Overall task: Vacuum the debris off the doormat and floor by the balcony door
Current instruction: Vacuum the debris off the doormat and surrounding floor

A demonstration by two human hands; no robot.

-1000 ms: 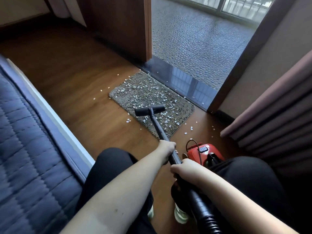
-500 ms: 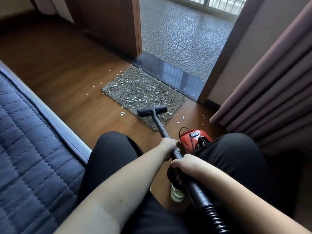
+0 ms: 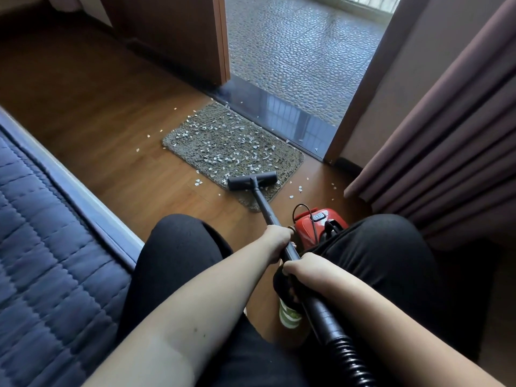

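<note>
A grey-green doormat lies before the balcony door threshold, strewn with white debris flakes. More flakes lie on the wooden floor around the mat. The black vacuum nozzle rests on the mat's near edge. Its black wand runs back to me. My left hand grips the wand higher up. My right hand grips it just below, where the wand meets the ribbed hose. The red vacuum body sits on the floor by my right knee.
A blue quilted bed with a pale frame edge runs along the left. Mauve curtains hang at the right. The wooden door panel stands at the back, with the pebbled balcony floor beyond the opening.
The nozzle has slid back from the mat's middle to its near edge. The strip of mat nearest me now shows fewer flakes. Both hands keep their grip on the wand.
</note>
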